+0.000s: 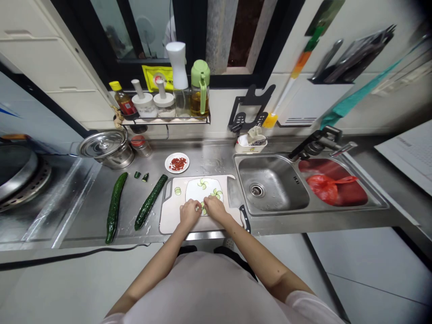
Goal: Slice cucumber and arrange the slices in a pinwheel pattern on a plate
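Note:
A white square plate (193, 191) rests on the pale cutting board (175, 216), with thin cucumber slices (202, 183) fanned in small groups near its edges. At the plate's near edge, my left hand (190, 212) pinches at a cucumber slice with its fingers closed. My right hand (215, 209) meets it from the other side, fingertips closed on the same small group of slices. The fingers partly cover these slices. A short stack of cucumber slices (177, 191) lies on the board's left. Right of the board shows a knife's black handle (245, 218); its blade is hard to make out.
Left of the board lie a cut cucumber (150, 202), a whole cucumber (116, 208) and cucumber ends (145, 177). Behind stands a small plate of red pieces (177, 170). A sink (273, 180) is at right, a steel pot (114, 155) at back left.

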A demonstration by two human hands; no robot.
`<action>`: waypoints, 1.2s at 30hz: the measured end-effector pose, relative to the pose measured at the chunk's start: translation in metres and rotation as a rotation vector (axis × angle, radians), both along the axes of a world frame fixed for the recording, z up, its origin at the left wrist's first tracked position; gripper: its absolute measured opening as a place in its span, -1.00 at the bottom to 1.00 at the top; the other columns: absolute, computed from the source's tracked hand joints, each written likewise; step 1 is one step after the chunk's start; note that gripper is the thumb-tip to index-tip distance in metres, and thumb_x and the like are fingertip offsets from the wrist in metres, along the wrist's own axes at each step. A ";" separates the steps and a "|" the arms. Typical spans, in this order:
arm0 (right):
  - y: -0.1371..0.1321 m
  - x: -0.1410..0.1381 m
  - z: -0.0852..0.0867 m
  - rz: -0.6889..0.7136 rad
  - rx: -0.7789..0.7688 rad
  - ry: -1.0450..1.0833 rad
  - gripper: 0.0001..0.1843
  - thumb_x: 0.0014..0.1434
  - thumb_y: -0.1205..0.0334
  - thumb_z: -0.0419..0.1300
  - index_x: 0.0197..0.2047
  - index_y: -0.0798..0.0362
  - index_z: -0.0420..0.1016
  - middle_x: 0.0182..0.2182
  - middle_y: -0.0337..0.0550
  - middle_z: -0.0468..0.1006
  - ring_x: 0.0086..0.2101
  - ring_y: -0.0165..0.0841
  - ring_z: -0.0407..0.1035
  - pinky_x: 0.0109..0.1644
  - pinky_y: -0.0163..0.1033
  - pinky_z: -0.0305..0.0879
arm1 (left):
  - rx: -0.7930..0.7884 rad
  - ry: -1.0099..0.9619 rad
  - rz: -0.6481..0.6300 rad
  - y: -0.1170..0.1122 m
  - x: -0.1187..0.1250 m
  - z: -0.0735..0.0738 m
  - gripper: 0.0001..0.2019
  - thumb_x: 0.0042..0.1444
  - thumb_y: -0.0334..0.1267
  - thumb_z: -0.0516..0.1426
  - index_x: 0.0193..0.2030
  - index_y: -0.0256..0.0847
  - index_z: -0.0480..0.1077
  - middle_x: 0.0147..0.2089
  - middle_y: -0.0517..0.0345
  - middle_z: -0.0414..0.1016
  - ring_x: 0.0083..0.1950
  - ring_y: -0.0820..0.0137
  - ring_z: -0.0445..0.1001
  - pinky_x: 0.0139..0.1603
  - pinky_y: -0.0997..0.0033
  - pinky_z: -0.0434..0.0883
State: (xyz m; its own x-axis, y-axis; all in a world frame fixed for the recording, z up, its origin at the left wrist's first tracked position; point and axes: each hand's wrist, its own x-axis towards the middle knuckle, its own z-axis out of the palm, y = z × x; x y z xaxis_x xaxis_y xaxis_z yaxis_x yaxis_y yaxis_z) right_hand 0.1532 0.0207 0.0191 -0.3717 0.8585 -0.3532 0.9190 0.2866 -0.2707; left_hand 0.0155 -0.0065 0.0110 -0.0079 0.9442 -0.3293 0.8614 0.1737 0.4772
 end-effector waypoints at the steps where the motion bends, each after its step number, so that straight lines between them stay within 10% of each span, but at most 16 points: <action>1: 0.000 0.001 0.001 -0.003 0.002 0.005 -0.79 0.30 0.32 0.00 -0.10 0.11 0.44 -0.11 0.07 0.47 -0.07 -0.22 0.30 -0.16 -0.25 0.14 | 0.000 -0.004 0.003 0.000 0.000 0.000 -0.85 0.12 -0.29 0.10 -0.21 -0.12 0.49 -0.12 0.08 0.49 -0.02 0.25 0.41 -0.01 0.29 0.19; 36: -0.004 0.040 0.004 -0.334 0.169 0.153 -0.79 0.30 0.26 -0.01 -0.20 0.05 0.45 -0.24 -0.13 0.55 -0.27 -0.37 0.35 -0.31 -0.33 0.03 | -0.006 -0.038 0.021 0.013 0.004 -0.001 -0.89 0.11 -0.19 0.15 -0.33 -0.13 0.47 -0.20 0.14 0.54 -0.12 0.29 0.45 -0.04 0.26 0.18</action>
